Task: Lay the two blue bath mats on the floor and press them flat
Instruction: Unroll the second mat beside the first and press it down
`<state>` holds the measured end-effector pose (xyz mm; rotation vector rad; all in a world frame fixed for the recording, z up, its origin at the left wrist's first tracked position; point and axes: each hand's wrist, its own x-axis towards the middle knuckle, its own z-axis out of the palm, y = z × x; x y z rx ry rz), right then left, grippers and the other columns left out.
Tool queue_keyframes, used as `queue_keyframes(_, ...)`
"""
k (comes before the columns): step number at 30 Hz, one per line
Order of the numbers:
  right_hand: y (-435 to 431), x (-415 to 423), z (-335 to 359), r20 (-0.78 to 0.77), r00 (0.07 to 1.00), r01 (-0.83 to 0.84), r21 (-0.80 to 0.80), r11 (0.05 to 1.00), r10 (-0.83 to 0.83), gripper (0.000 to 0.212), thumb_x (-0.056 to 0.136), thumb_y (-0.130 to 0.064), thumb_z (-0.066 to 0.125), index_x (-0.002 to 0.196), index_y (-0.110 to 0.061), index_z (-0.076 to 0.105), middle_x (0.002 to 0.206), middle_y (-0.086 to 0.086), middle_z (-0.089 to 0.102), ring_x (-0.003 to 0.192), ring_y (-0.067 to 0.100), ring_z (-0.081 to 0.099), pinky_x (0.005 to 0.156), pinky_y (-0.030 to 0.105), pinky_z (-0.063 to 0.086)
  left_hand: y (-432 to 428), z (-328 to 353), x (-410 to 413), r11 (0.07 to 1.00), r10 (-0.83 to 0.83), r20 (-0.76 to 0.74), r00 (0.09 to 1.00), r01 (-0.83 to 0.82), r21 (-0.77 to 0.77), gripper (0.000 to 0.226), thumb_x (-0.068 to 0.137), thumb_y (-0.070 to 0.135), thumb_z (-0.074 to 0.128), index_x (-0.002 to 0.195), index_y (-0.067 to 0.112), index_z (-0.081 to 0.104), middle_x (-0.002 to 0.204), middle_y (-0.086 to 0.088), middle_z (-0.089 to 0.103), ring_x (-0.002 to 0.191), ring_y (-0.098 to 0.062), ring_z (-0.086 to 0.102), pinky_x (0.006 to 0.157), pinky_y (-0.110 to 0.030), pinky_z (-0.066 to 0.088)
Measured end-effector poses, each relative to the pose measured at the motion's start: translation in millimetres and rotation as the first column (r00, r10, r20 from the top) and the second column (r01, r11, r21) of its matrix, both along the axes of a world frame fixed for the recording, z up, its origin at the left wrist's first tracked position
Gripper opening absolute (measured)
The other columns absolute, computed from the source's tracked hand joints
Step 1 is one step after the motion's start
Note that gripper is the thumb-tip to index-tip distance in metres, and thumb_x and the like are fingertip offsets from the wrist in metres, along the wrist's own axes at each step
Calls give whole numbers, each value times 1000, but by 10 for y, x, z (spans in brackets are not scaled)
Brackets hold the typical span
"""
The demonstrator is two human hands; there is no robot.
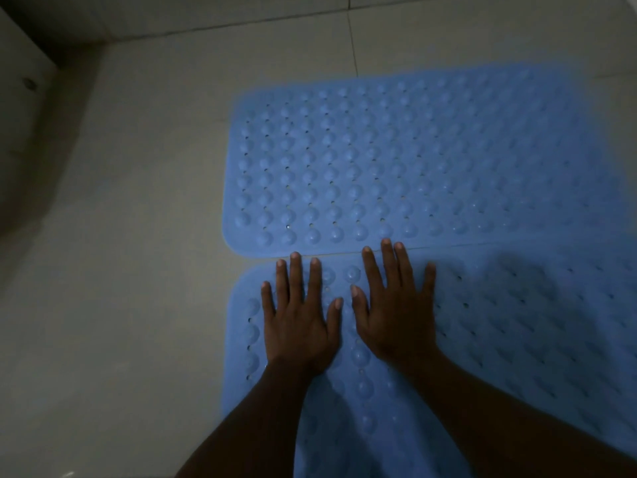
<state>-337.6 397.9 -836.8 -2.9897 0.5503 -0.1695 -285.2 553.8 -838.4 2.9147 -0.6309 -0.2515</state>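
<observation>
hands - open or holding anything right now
Left hand: open, flat on the near mat, holding nothing.
Right hand: open, flat on the near mat, fingertips at the far mat's edge.

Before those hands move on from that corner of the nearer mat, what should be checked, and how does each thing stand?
1. Both mats on the tiled floor: ok; far mat and near mat are both down.
2. Long edges meeting: ok where visible; they run side by side under the fingertips.
3. Hands flat: ok; left hand and right hand lie palm down, fingers spread, on the near mat.
4. Far mat flat: ok in view; no curled corner shows.
5. Near mat flat: cannot tell; its right part is dark and its lower end is cropped.
6. Suction cups gripping: cannot tell.
</observation>
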Motion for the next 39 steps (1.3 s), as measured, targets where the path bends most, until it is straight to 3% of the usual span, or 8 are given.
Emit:
queue_keyframes(11,13,49,8,-82,997,-4,-30,1000,1,66,98,-51,34,156,-20,32,166,14,20,154,33,18,116,69,12,23,23,50,1000,2,-85,996,-2,3,73,99,58,12,163,26,-5,170,-5,-18,155,-25,-22,124,-56,-5)
queue_keyframes(18,-9,65,-35,-78,997,-25,21,999,27,66,98,-52,35,155,-20,34,165,15,24,153,33,21,115,71,12,23,-5,62,999,17,-62,998,-18,-28,70,99,53,14,163,27,5,171,-4,-7,157,-26,-9,123,-51,-8)
queue_keyframes(22,-66,70,66,-139,990,-15,135,991,33,70,95,-58,28,155,-22,34,164,10,27,153,30,23,116,70,11,-27,117,100,998,39,-167,985,-31,52,73,94,58,-1,160,31,-13,168,-1,-25,154,-24,-24,122,-51,-15)
queue_keyframes(24,-127,-18,156,-154,987,-4,194,981,34,75,92,-62,23,156,-24,32,164,9,27,154,30,19,116,69,9,-68,210,126,996,58,-225,973,-42,76,67,102,55,11,160,32,-14,167,0,-27,153,-25,-26,123,-53,-13)
queue_keyframes(31,-737,-1165,487,-227,971,118,203,972,-71,70,95,-58,28,156,-23,31,165,10,26,153,32,21,118,64,14,-143,415,-546,997,45,-208,977,-31,70,71,104,55,25,162,30,-7,170,-3,-16,155,-32,-18,123,-54,-9)
queue_keyframes(34,-1076,-1654,538,-222,954,232,117,966,-202,67,92,-54,36,145,-16,52,151,18,48,139,37,46,106,68,37,-434,452,-941,994,-83,-236,968,96,44,71,104,56,25,162,32,-9,170,-3,-16,155,-32,-18,124,-54,-7)
queue_keyframes(36,-1287,-1899,540,-297,916,302,65,951,-270,67,97,-55,33,154,-21,37,161,14,33,149,32,31,115,63,27,-650,480,-1138,982,-166,-269,949,182,39,71,104,56,24,161,32,-10,170,-3,-18,155,-31,-19,124,-53,-8)
queue_keyframes(39,-1519,-2102,519,-355,880,389,155,908,-316,69,100,-57,32,159,-25,15,168,8,9,155,30,5,122,59,8,-961,540,-1347,967,-238,-284,929,255,22,70,104,55,23,161,31,-10,170,-4,-18,155,-31,-20,124,-53,-9)
